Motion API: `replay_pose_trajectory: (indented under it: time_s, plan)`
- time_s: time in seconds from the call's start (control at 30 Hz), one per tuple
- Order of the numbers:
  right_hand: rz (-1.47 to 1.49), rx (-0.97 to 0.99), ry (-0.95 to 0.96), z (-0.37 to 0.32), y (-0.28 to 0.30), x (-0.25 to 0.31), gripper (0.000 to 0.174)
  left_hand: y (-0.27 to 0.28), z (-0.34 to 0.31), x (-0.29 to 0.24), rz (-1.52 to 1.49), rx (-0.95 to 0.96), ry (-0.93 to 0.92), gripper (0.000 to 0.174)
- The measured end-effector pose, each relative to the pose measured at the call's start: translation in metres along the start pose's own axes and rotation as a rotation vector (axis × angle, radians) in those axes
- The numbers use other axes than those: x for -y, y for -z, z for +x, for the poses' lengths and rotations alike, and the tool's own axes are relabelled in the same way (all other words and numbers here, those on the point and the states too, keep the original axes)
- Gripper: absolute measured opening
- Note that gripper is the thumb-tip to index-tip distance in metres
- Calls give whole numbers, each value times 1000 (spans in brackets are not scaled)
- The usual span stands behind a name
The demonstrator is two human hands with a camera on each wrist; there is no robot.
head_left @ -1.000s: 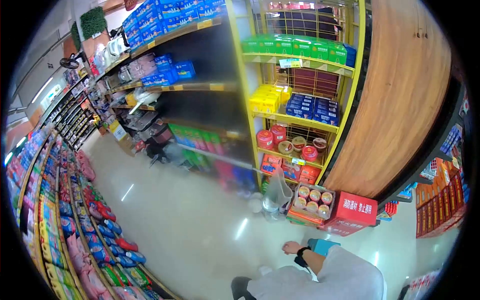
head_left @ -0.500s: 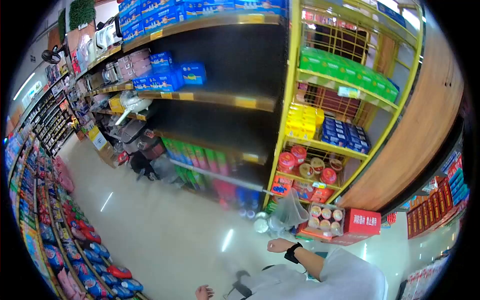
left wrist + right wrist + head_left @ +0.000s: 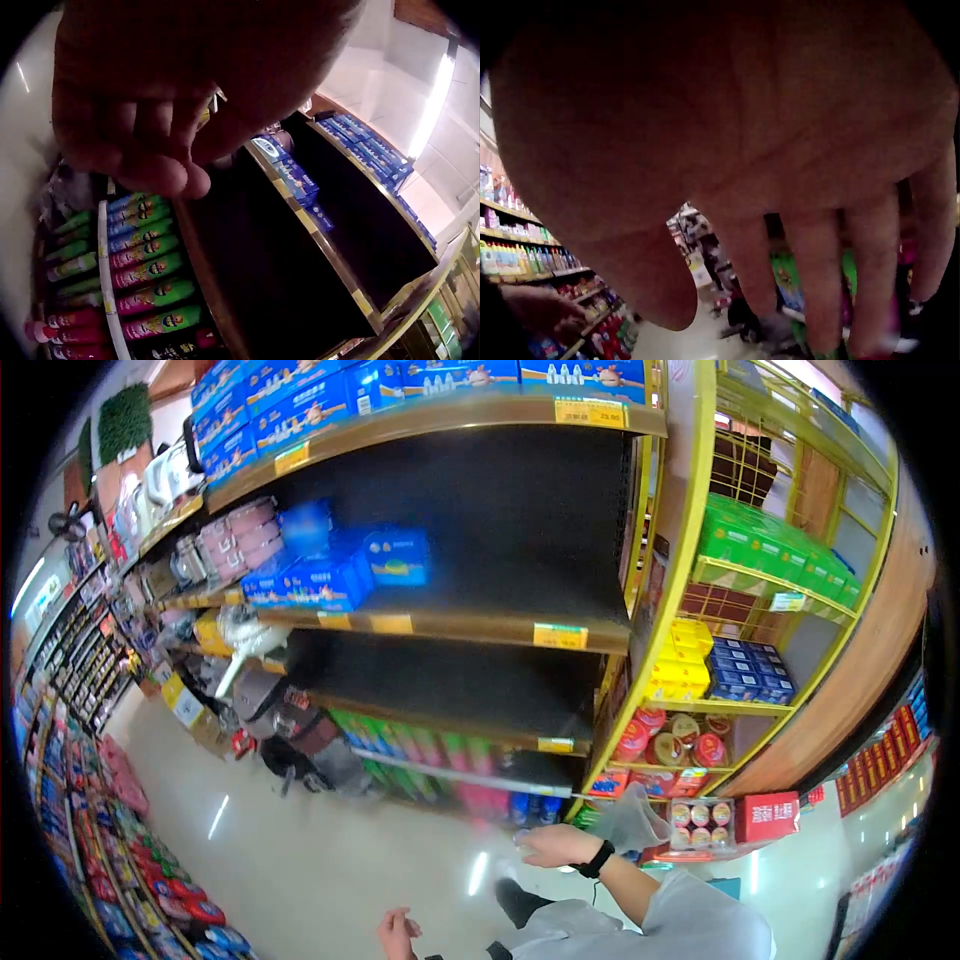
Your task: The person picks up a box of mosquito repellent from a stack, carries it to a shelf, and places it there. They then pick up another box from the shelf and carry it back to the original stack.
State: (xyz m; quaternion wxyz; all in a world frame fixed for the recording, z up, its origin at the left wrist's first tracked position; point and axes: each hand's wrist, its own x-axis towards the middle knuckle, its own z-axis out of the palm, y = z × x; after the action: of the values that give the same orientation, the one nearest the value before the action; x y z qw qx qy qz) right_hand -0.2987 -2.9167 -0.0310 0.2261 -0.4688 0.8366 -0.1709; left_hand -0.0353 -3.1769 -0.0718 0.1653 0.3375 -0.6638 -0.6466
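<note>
My right hand (image 3: 558,847), with a black band (image 3: 597,859) at the wrist, hangs in front of the lowest shelf, empty. Its fingers (image 3: 814,277) point down loosely spread in the right wrist view. Lower and to the left in the head view, my left hand (image 3: 400,932) hangs over the floor. The fingers (image 3: 135,150) of that hand are loosely curled around nothing in the left wrist view. Nearest the hands stands a row of green and pink bottles (image 3: 154,270) on the low shelf. Blue boxes (image 3: 320,575) sit on the middle shelf (image 3: 470,622).
A yellow wire rack (image 3: 655,620) on the right carries green boxes (image 3: 770,545) and yellow boxes (image 3: 680,660). By its foot are a clear plastic bag (image 3: 635,820), a tray of jars (image 3: 700,823) and a red box (image 3: 768,818). Packed shelves (image 3: 120,840) line the left.
The view has moved closer to the dark shelves, and the yellow rack has shifted right. The left hand has come into view; the right hand has risen in front of the low shelf.
</note>
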Motion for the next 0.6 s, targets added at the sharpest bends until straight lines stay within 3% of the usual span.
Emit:
replay_pose_trajectory:
  time_s: [0.07, 0.1, 0.2, 0.27, 0.33, 0.43, 0.6]
  plan:
    - [27, -224, 136, 23, 41, 3, 37, -5, 34, -17, 38, -11, -1, 29]
    - [48, -142, 12, 40, 73, 10, 41, -9, 57, -31, 74, -1, 11, 28]
    - [-51, -557, 75, 73, 135, 15, 35, -23, 125, -64, 41, 77, 22, 26]
    - [-106, -692, 102, 81, 182, 24, 30, -43, 196, -76, -86, 120, 67, 20]
    - [-84, -876, 145, 89, 211, 27, 28, -71, 236, -110, -96, 219, -66, 20]
    - [-71, -941, 145, 105, 260, 44, 29, -104, 266, -197, -74, 402, -137, 17]
    - [-333, -867, 80, 143, 325, 88, 38, -131, 335, -241, -137, 709, -242, 15]
